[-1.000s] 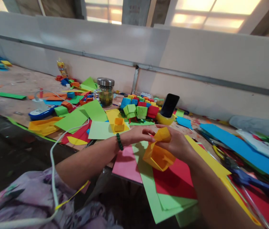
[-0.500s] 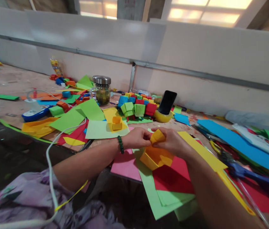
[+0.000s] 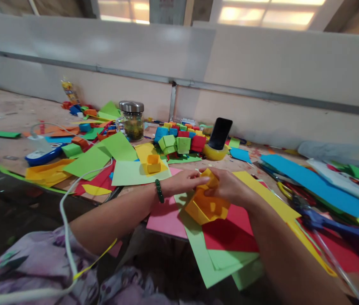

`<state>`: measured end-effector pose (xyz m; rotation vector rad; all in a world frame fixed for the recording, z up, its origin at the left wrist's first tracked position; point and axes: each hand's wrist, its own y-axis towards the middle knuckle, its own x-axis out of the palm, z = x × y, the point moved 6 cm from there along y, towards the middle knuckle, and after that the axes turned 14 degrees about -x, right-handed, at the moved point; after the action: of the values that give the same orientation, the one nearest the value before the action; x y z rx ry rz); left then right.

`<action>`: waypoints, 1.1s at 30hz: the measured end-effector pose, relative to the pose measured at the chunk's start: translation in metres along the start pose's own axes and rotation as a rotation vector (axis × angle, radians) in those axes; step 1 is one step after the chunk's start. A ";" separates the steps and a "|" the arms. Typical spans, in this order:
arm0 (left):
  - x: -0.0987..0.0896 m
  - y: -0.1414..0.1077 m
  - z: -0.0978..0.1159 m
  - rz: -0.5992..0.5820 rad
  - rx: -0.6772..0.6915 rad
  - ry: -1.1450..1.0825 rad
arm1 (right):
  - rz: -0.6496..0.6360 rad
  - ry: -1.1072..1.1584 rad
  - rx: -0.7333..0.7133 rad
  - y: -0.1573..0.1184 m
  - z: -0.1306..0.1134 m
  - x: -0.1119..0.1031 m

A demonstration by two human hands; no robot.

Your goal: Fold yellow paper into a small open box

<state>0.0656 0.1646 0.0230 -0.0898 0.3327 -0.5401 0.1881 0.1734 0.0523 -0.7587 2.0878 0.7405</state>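
Note:
Both hands meet over the front of the table. My right hand [image 3: 232, 186] is closed on a yellow folded paper piece [image 3: 210, 177] and holds it upright. From the other side, my left hand [image 3: 184, 181], with a dark green bead bracelet above it, pinches the same piece with its index finger laid across it. Just below, a larger yellow-orange folded paper box [image 3: 201, 208], open at the top, rests on red paper [image 3: 230, 233] and light green sheets [image 3: 198, 258]. I cannot tell whether piece and box are joined. A small yellow paper box [image 3: 153, 164] stands on a pale sheet nearby.
Colourful paper cubes [image 3: 182, 142] are clustered at the back, between a lidded glass mug [image 3: 132, 123] and a phone [image 3: 220, 133] propped on a yellow tape roll [image 3: 215, 153]. A blue-handled tool [image 3: 335, 226] lies at right. A white cable [image 3: 66, 220] crosses at left.
My left hand's index finger now reaches across the yellow piece, and my right fingers have shifted lower around it. The view has moved slightly.

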 end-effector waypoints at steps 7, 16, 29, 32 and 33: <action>-0.012 -0.004 -0.002 -0.185 -0.018 -0.268 | 0.234 0.016 -0.135 -0.006 -0.024 -0.033; -0.022 -0.016 0.022 -0.119 0.375 -0.457 | 0.552 0.095 -0.179 -0.020 -0.013 -0.056; -0.025 -0.019 0.023 0.152 0.282 -0.351 | 0.604 -0.103 -0.201 -0.021 -0.029 -0.051; -0.025 -0.014 0.017 0.180 0.251 -0.347 | 0.572 -0.084 -0.190 -0.018 -0.028 -0.046; -0.025 -0.012 0.015 0.184 0.243 -0.350 | 0.552 -0.053 -0.190 -0.017 -0.027 -0.043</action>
<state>0.0443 0.1672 0.0463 0.0808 -0.0672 -0.3704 0.2101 0.1545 0.0979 -0.2431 2.2178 1.2545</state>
